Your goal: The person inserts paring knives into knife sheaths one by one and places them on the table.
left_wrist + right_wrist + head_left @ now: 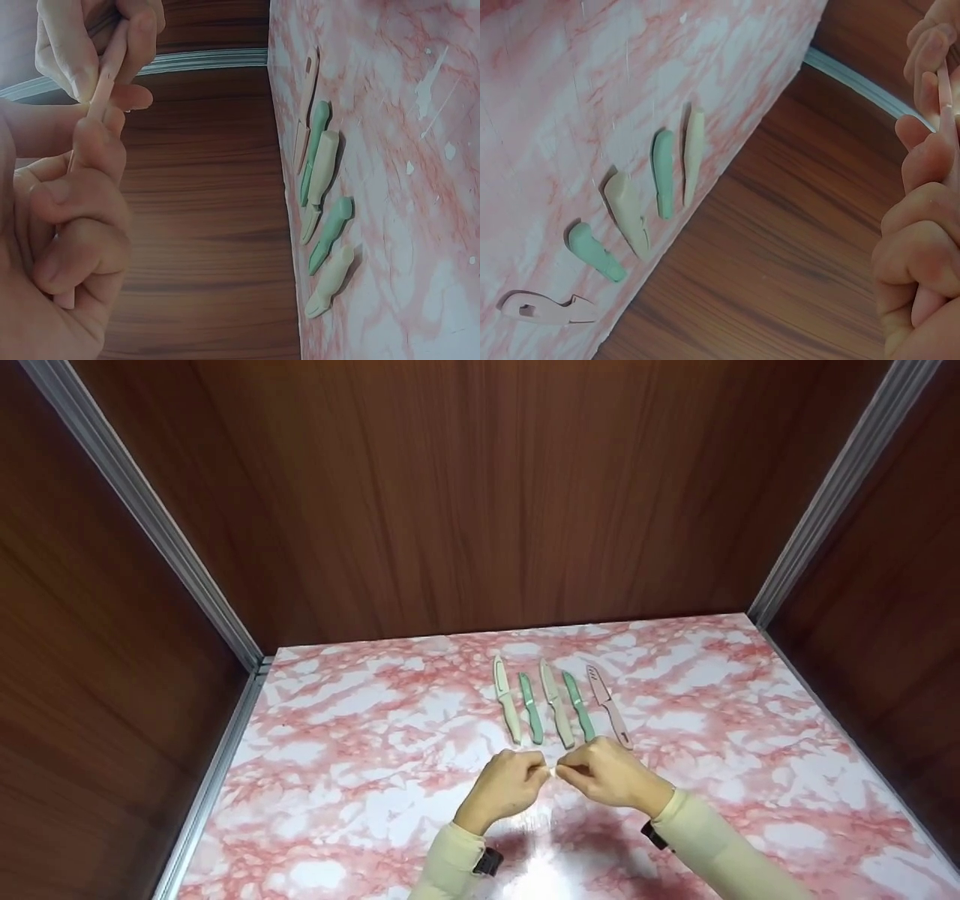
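Observation:
Both hands meet over the near middle of the table, holding a slim pink knife [112,64] seen edge-on. My left hand [510,784] wraps its fingers around one end, with a pink tip showing below the little finger in the left wrist view. The other end is gripped by my right hand [611,772], thumb and fingertips close to those of the left. Most of the knife is hidden inside the fingers. Just beyond the hands lie a cream knife [510,718], a small green knife [532,720], another cream knife [560,720], a second green knife [579,705] and another pink knife [602,690].
The knives form a side-by-side row, handles toward me, on a pink-and-white marbled tabletop [360,765]. Brown wood-grain panels [465,510] stand behind and at both sides, joined by metal corner rails [150,517]. Light glares off the table below the hands.

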Action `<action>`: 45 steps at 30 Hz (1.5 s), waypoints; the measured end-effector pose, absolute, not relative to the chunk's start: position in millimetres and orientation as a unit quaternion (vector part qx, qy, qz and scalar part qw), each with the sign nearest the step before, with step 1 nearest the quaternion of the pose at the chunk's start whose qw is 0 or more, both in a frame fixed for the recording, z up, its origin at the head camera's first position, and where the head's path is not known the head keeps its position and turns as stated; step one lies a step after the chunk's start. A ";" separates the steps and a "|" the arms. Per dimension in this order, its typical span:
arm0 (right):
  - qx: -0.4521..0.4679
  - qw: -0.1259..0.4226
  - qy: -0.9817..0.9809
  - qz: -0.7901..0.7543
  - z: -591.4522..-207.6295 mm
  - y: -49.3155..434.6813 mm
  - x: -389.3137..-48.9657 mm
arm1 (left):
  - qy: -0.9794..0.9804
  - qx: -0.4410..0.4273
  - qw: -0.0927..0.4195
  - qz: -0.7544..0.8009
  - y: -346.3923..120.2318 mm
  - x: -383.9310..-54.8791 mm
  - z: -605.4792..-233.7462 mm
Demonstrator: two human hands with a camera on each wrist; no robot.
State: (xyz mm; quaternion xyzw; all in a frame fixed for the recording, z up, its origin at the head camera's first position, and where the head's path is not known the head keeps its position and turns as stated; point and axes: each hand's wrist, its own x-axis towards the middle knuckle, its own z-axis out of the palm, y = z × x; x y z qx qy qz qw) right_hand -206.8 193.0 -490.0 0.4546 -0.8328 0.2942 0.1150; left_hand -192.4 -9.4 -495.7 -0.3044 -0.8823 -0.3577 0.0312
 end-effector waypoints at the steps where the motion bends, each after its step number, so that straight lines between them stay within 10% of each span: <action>1: 0.455 0.116 -0.832 0.295 -490.1 193.0 -206.7 | -0.882 -0.305 0.034 -0.357 -9.1 -192.5 -496.2; 10: 0.450 0.111 -0.835 0.297 -493.3 193.3 -204.1 | -0.877 -0.305 0.015 -0.370 -7.8 -191.4 -499.1; 20: 0.448 0.088 -0.849 0.268 -507.0 197.4 -207.7 | -0.840 -0.291 -0.115 -0.442 -37.8 -194.0 -512.0; 32: 0.128 0.035 -0.934 0.332 -512.8 259.9 -243.7 | -0.893 -0.241 -0.124 -0.359 -88.6 -196.5 -520.2; 45: -0.005 0.015 -0.944 0.329 -537.6 316.2 -280.8 | -0.921 -0.225 -0.094 -0.305 -120.6 -198.1 -526.1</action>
